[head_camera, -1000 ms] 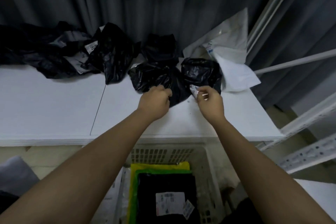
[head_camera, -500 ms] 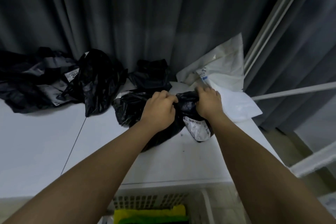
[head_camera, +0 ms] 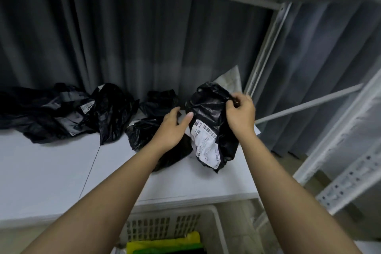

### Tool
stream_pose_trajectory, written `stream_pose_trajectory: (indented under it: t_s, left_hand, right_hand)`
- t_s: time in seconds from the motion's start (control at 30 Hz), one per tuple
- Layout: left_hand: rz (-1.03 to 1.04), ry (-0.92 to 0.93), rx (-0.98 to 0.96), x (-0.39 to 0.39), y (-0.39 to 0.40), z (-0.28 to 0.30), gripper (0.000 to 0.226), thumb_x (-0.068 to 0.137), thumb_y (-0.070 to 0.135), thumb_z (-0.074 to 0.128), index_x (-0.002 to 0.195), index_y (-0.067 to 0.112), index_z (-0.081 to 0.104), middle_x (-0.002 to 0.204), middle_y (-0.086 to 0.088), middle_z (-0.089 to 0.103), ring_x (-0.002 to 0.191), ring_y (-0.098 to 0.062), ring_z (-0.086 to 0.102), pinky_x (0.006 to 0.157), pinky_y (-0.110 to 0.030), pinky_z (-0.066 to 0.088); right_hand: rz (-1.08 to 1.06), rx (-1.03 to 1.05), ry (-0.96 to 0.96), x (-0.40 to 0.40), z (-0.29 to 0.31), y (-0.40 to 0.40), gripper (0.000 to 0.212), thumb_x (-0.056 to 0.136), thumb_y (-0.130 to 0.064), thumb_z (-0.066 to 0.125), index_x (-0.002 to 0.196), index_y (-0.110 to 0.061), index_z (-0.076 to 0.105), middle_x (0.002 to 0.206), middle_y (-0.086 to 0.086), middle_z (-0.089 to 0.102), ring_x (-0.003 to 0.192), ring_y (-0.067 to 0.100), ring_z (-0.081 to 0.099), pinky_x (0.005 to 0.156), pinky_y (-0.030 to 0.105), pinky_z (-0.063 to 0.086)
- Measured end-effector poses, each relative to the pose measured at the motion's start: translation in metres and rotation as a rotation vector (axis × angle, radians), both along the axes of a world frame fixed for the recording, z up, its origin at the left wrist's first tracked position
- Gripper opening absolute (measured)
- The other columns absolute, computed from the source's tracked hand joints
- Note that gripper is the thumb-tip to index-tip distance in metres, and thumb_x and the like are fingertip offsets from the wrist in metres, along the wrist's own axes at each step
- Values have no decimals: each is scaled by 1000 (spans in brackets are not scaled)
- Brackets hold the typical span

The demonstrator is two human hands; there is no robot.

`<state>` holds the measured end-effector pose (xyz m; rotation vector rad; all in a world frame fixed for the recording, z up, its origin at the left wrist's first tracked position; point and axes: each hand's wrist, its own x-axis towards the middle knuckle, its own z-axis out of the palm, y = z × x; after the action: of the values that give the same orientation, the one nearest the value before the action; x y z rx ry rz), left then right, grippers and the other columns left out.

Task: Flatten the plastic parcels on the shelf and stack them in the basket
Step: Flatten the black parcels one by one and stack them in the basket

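Head view: we look down at a white shelf [head_camera: 61, 171] with a basket [head_camera: 214, 218] under its front edge.
Right hand [head_camera: 240, 112]: pinches the top of a black parcel [head_camera: 208, 109] and holds it upright; the parcel's lower end sits just over the shelf, we can't tell if it touches.
Left hand [head_camera: 171, 130]: fingers straight and relaxed, thumb out, at the parcel's left side; contact unclear, it grips nothing.
Label [head_camera: 206, 142]: white shipping sticker on the parcel front, creased, with barcodes; we read "815" near the top, the rest is too small.
Second parcel [head_camera: 144, 134]: black, crumpled, on the shelf under the left hand and wrist.
Pile [head_camera: 61, 113]: black and grey parcels at the shelf's back left; one white tag [head_camera: 87, 107] reads "201", cut off by a fold.
Small parcel [head_camera: 158, 102]: black, at the back against the curtain [head_camera: 123, 37].
White parcel [head_camera: 231, 78]: leans at the back right corner, behind the held one.
Basket content: yellow [head_camera: 165, 243] and green [head_camera: 171, 250] flat parcels stacked at the bottom frame edge.
Edges: the shelf's right edge is just beside the right wrist; the upright post [head_camera: 266, 47] is near the right hand.
Open room: bare shelf surface in front of the pile and along the front edge.
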<state>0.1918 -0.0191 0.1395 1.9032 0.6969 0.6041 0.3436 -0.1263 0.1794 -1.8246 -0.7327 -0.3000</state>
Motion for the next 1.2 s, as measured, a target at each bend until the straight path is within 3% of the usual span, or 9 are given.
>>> stream_pose_trajectory:
  t_s: [0.23,0.4,0.53,0.63,0.73,0.83,0.97,1.1,1.2]
  left_hand:
    - [-91,-144,-295,-49,-33,63,82,84,64,51,150,29,19,120,10,57,109,-11,57,92,-31,48]
    - [-137,18,-280,-84,-40,83,101,79,64,60,153,29,1,149,1,35,127,-17,43,99,-30,36]
    - [-160,53,-486,-108,-33,85,122,57,62,82,151,20,16,133,-6,56,111,-26,62,95,-46,50]
    - [-108,27,-437,-126,-32,87,88,64,56,80,133,11,48,112,-7,69,98,-24,69,88,-42,55]
    - [32,-104,-358,-136,-33,92,41,85,26,70,119,8,56,103,-11,70,91,-25,69,81,-36,55]
    - [126,-201,-285,-149,-28,99,14,89,9,62,103,9,59,95,-9,69,79,-19,67,67,-27,53]
    - [117,-221,-243,-168,-17,104,23,89,3,57,110,11,60,101,-11,70,87,-24,69,72,-29,55]
    - [53,-222,-241,-187,-9,106,19,88,2,53,101,10,62,89,-8,70,79,-21,69,67,-27,52]
    - [14,-229,-338,-198,-2,106,14,85,0,48,91,9,57,78,-9,62,72,-22,61,67,-30,47]
  right_hand:
    - [143,277,201,-62,44,-36,21,91,-8,55,81,-23,64,76,1,60,63,6,53,64,15,44]
    - [255,418,458,-99,50,-40,13,91,-10,59,93,-21,67,96,5,69,89,21,65,85,35,52]
    - [318,496,546,-124,56,-37,18,92,-7,59,89,-23,66,82,-7,67,78,15,62,73,31,50]
    - [375,529,593,-143,60,-33,21,93,-5,58,88,-24,65,81,-8,66,74,13,59,69,29,49]
    - [434,486,572,-159,64,-30,22,92,-3,57,90,-24,63,82,-7,64,72,10,58,63,23,47]
    - [483,415,556,-168,64,-29,34,89,5,54,107,-22,61,102,-1,66,89,13,63,77,26,53]
    - [452,341,723,-170,53,-26,48,91,-2,39,135,-19,48,133,9,51,109,17,51,76,25,40]
    - [613,217,1051,-186,32,-15,40,100,-39,38,119,-14,62,107,6,67,100,21,62,84,36,51]
    - [782,199,1147,-193,12,1,56,95,-57,39,123,-15,64,119,12,67,113,30,61,103,47,44]
